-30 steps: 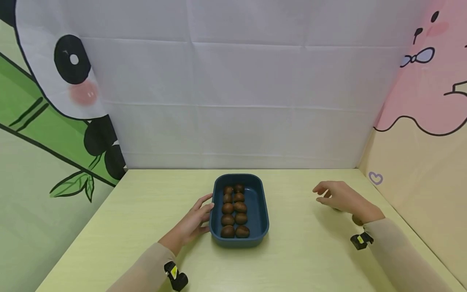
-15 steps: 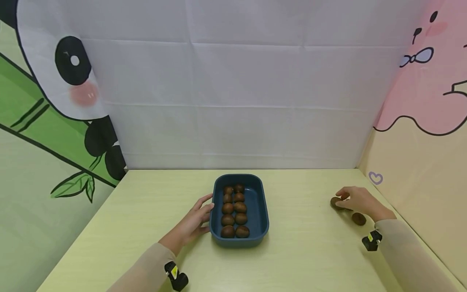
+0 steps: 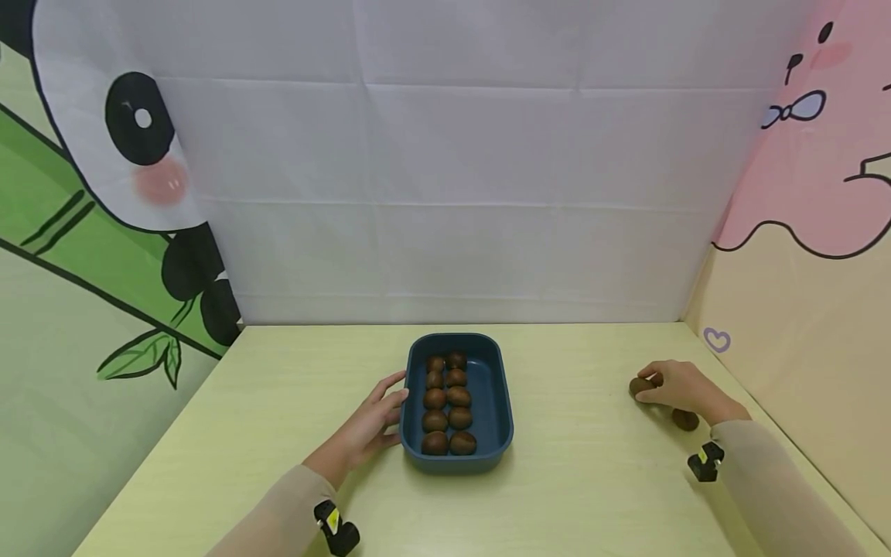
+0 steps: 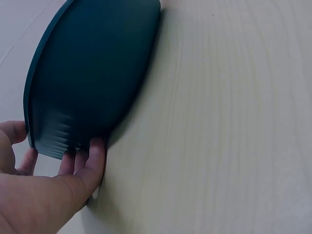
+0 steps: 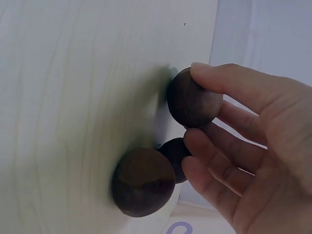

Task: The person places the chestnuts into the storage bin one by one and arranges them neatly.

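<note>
A dark blue rectangular tray [image 3: 489,410] holds two columns of brown chestnuts [image 3: 435,398] along its left half. My left hand [image 3: 369,427] rests against the tray's left side, fingers spread on its outer wall in the left wrist view. At the right of the table, my right hand [image 3: 685,387] pinches a chestnut [image 5: 194,100] between thumb and fingers. Close to this hand, another chestnut [image 5: 143,182] lies on the table. Behind it a further chestnut [image 5: 174,155] is partly covered by the fingertips.
The pale wooden table [image 3: 571,480] carries the tray near its middle. A white sheet [image 3: 459,155] hangs along the back. Printed walls stand at both sides, the pink and cream one [image 3: 800,309] close to the right arm.
My right hand has moved right and down to the loose chestnuts, and its thumb and fingers have closed on one. The left hand and tray stay in place.
</note>
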The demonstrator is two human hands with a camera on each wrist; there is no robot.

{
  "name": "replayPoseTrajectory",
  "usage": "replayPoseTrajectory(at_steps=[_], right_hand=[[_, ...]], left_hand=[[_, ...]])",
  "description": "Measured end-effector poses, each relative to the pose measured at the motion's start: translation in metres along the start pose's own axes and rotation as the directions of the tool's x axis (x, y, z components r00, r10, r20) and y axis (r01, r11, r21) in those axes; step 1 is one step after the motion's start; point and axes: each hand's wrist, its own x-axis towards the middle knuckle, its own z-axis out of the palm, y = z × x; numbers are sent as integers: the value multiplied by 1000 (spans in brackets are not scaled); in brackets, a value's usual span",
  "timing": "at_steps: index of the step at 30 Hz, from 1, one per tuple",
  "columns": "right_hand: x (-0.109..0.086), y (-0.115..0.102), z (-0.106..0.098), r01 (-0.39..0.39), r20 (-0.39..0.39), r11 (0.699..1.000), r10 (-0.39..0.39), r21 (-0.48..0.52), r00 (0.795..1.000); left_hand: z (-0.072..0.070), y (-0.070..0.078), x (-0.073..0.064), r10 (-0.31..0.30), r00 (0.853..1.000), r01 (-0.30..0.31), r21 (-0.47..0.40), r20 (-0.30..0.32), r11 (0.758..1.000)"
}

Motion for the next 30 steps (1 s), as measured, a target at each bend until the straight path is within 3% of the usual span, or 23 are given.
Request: replayPoseTrajectory(at_steps=[6,12,17,22,26,30], right_hand=[[2,-3,1,17,5,1000,-17,-12,1000],[5,-17,-2,96,-14,995,-96,10,995],[11,-40,-7,176,2,983,-177,49,984],[17,-72,-14,205,65,968,-216,142,974],[22,-94,-16,270,99,942,-293,198,951],[30,-117,-16,350,130,907,-386,236,913]], left_hand=[[0,0,0,-3,1000,3,6,2,1000],[0,1,0,-5,1000,5,9,-3,1000],[0,1,1,-5,1000,5,10,-6,1000],[0,2,1,-5,1000,5,17,-6,1000],[0,1,1,-5,1000,5,21,-6,1000],[0,1,1,-6,1000,6,21,-5,1000]])
